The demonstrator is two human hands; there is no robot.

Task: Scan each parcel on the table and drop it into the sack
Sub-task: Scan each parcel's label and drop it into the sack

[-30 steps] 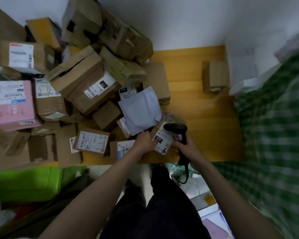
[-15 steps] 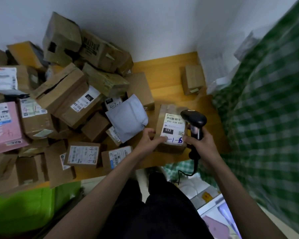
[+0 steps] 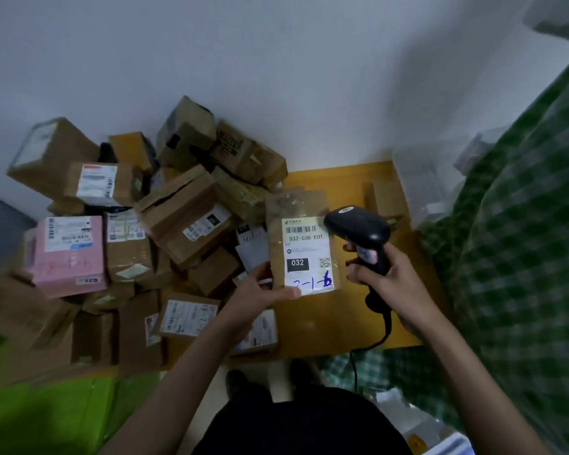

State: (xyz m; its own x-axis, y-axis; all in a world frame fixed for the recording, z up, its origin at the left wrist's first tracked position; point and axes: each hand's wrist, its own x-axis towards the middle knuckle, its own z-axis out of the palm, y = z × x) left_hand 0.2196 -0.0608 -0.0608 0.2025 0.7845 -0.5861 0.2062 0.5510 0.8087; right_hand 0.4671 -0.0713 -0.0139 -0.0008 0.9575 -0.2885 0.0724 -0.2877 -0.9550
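While the left hand (image 3: 262, 290) grips a brown parcel (image 3: 301, 244) by its lower edge, label up and raised above the table (image 3: 329, 326), the right hand (image 3: 386, 277) clenches a black scanner (image 3: 358, 228) just right of the barcode. Beyond and left of the hands lie piled boxes (image 3: 184, 208); the green checked sack (image 3: 522, 257) hangs right.

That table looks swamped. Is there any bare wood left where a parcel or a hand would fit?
Yes, on the right. The table shows bare wood between the box pile and the lone small box by the checked sack, and again at the near edge under the right hand with the scanner. Left of the held parcel, boxes cover everything.
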